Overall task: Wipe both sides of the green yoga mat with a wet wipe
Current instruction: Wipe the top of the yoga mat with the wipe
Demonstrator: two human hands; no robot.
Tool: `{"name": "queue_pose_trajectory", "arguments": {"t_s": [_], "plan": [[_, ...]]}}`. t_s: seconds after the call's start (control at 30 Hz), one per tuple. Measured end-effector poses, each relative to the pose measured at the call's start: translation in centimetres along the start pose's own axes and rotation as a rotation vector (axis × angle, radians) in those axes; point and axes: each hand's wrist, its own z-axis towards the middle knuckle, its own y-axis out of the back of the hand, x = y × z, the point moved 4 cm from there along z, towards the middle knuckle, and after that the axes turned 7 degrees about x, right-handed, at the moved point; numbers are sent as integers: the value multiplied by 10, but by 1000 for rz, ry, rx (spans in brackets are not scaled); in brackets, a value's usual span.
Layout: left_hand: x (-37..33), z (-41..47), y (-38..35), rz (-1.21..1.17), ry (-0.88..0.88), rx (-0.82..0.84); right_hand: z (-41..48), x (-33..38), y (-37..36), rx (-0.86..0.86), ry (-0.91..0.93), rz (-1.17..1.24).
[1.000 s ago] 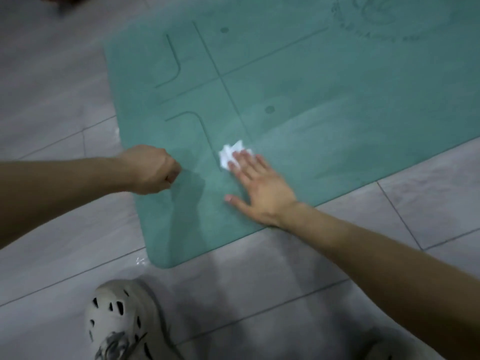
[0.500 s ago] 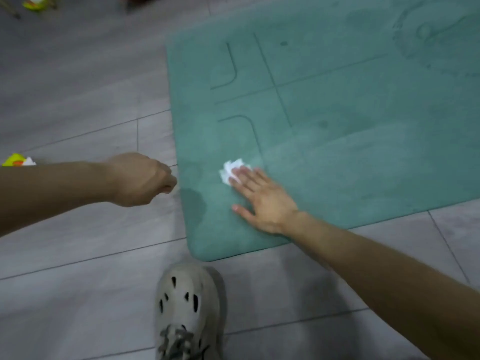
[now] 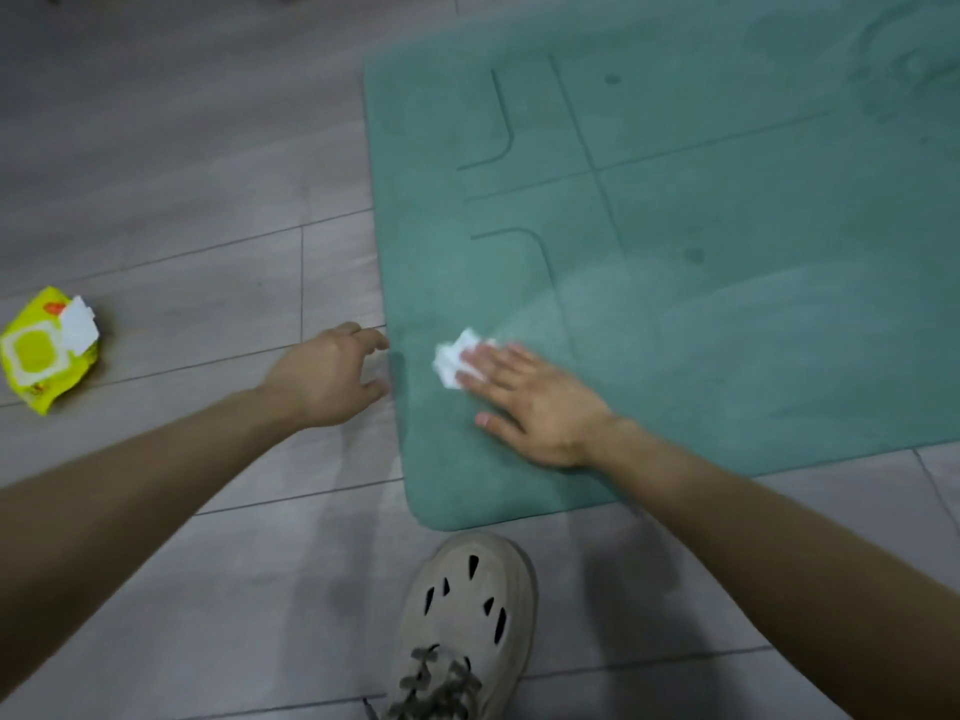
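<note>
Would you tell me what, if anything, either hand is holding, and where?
The right hand presses the wet wipe onto the mat under its straight fingers; the left hand holds nothing.

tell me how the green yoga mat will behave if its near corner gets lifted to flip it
The green yoga mat lies flat on the grey tiled floor, so it would probably drape, not lift rigid. It runs past the frame, so it is likely awkward one-handed. Its matte face probably grips.
</note>
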Motion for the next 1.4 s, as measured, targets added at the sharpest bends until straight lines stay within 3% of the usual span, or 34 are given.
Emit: {"name": "queue_pose_trajectory", "arguments": {"t_s": [0.03,0.1,0.23,0.27,0.3,0.4,0.47,0.53,0.67,0.73,0.83,0.9,0.97,1.0,1.13,1.2,1.27,1.33,1.4], "plan": [[3,3,-6,-44,30,10,4,11,0,33,109,-41],[11,8,-15,-96,86,30,16,-6,5,11,105,-78],[29,15,-15,-120,129,-5,41,-43,17,-144,-342,23],[35,16,-14,-133,128,-19,51,-31,15,-153,-367,66],[43,18,-13,-139,120,-23,60,-10,10,-124,-290,62],[65,25,-13,-96,82,-4,54,51,-8,60,246,-49],[75,30,-15,-64,74,25,61,43,-3,95,389,-119],[77,33,-19,-86,69,53,98,16,10,77,313,-179],[78,38,-27,-126,86,25,195,-35,47,59,-114,-58],[81,40,-28,-109,77,-7,203,-32,47,75,-161,-9],[84,41,-30,-90,68,-43,136,8,26,91,104,-52],[84,39,-31,-92,57,-62,65,41,7,189,374,-69],[83,38,-31,-87,45,-59,38,41,5,260,533,-90],[82,37,-30,-89,44,-51,48,28,10,238,520,-126],[75,35,-23,-103,49,22,134,-40,43,72,-21,-117],[71,33,-20,-98,39,28,140,-42,42,44,-140,-50],[63,30,-17,-83,12,14,107,-11,30,72,-4,-40],[51,27,-16,-92,-5,-15,38,31,6,165,334,-81],[37,25,-15,-85,-14,-37,-24,34,0,232,497,-116]]}}
